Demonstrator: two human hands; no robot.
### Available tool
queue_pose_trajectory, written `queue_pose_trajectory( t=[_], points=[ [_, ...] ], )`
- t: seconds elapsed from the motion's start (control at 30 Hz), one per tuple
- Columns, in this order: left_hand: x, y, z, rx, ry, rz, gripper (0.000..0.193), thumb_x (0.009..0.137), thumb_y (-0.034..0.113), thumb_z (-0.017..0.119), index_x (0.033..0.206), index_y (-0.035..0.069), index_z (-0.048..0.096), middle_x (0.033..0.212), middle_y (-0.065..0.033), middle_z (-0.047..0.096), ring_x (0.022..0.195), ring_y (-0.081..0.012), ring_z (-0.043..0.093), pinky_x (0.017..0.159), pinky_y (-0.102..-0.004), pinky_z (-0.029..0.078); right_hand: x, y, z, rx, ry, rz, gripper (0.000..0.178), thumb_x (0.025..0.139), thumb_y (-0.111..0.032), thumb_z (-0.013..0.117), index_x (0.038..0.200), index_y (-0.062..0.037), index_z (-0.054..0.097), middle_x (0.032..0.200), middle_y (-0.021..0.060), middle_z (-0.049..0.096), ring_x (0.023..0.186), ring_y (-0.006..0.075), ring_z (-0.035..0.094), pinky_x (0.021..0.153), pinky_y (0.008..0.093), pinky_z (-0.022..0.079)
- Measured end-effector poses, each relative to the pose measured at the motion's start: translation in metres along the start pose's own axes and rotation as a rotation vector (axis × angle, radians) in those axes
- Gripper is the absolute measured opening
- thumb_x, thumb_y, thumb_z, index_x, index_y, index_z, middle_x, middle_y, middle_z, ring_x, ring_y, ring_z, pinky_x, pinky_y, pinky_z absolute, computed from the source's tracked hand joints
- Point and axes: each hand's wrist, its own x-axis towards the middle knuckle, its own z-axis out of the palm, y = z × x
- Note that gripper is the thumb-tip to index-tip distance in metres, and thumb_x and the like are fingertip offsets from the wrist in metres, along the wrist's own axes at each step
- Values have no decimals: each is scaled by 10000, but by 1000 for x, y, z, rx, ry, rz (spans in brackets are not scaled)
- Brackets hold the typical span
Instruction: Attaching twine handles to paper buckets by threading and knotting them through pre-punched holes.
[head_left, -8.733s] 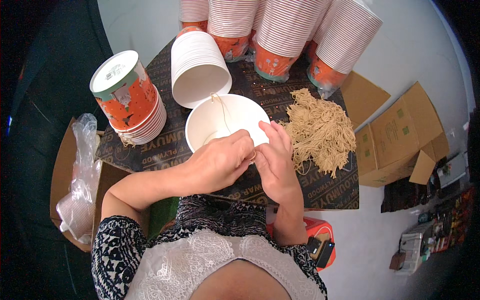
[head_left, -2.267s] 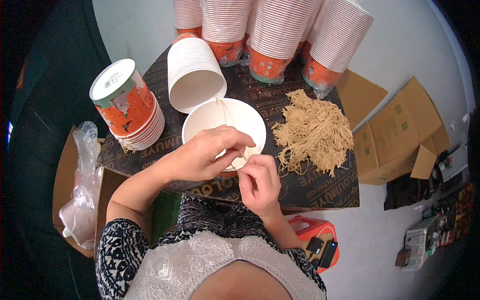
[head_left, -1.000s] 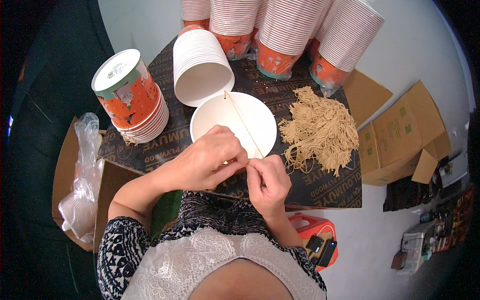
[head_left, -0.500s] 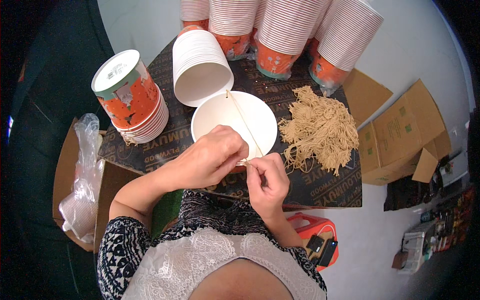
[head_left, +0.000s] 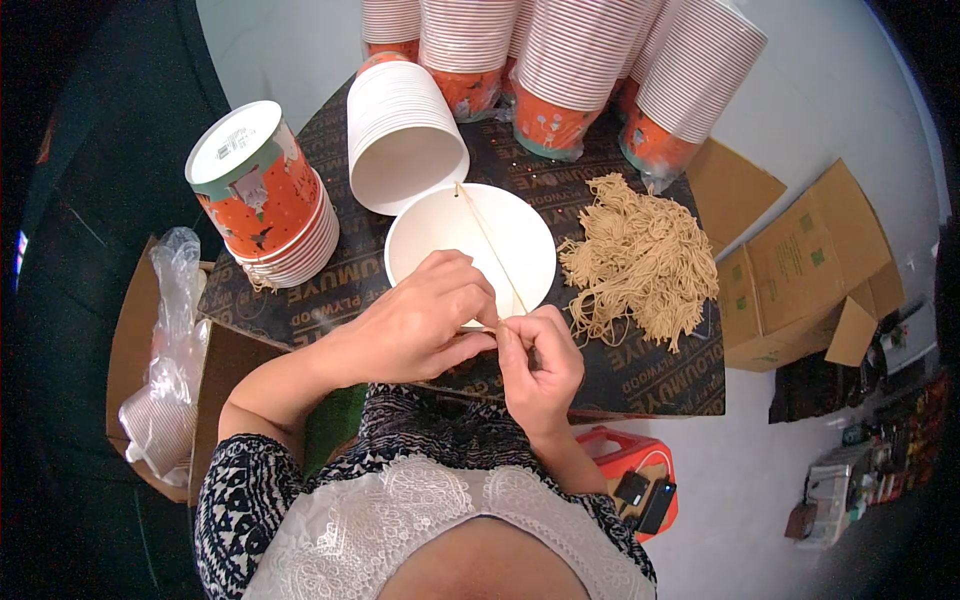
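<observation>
Low in the centre of the frame, the left hand (head_left: 430,315) and the right hand (head_left: 540,365) meet at the near rim of a white-lined paper bucket (head_left: 425,230). The right thumb and forefinger are pinched on the end of a tan cord (head_left: 485,240); the left fingertips seem closed on it too, though they partly hide what lies between them. Working tip to tip likely gives both hands fine control of so thin a strand, and its fixed far end lets it be drawn tight.

The bucket stands mid-frame, perhaps leaning a little, with its mouth up toward the head and its long axis roughly upright. The cord runs nearly straight across that mouth, slanting from a small hole at the far rim down and right to the fingers.

To the right lies a heap of cords (head_left: 640,265), probably kept there for easy reach. Beyond the bucket, a nested stack (head_left: 405,165) lies on its side, mouth toward the person; another stack (head_left: 262,195) stands bottom-up at left. Tall wrapped stacks (head_left: 560,85) fill the upper edge.
</observation>
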Motion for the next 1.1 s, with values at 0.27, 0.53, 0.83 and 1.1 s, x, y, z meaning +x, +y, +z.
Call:
queue_pose_trajectory(
  t=[0.27, 0.53, 0.83, 1.1],
  points=[
    [-1, -3, 2, 18, -37, 36, 204, 764, 23, 725, 843, 38, 537, 840, -100, 570, 831, -311, 589, 935, -448, 432, 9, 8, -14, -142, -72, -86, 86, 864, 29, 671, 915, -10, 613, 782, 92, 530, 648, 201, 529, 577, 302, 428],
    [-1, 1, -2, 25, -109, 45, 157, 805, 32, 695, 857, 39, 548, 947, -92, 593, 941, -276, 606, 1049, -538, 377, 15, 18, -16, -304, 81, -141, 110, 941, -22, 566, 847, -11, 511, 784, 96, 460, 696, 227, 473, 632, 327, 396],
    [-3, 0, -8, -8, -162, 39, 146, 811, 12, 682, 823, 20, 537, 1060, -123, 576, 1023, -288, 591, 1142, -643, 232, 24, 27, -19, -417, 196, -119, 134, 966, -55, 548, 856, -9, 487, 790, 123, 450, 720, 286, 467, 672, 377, 403],
    [-13, -4, -18, 3, -176, 8, 165, 804, 17, 685, 882, 21, 540, 1070, -129, 558, 1073, -299, 560, 1146, -642, 199, 26, 31, -23, -429, 188, -152, 128, 947, -41, 574, 842, -11, 507, 770, 103, 454, 688, 256, 462, 630, 350, 392]
  ],
)
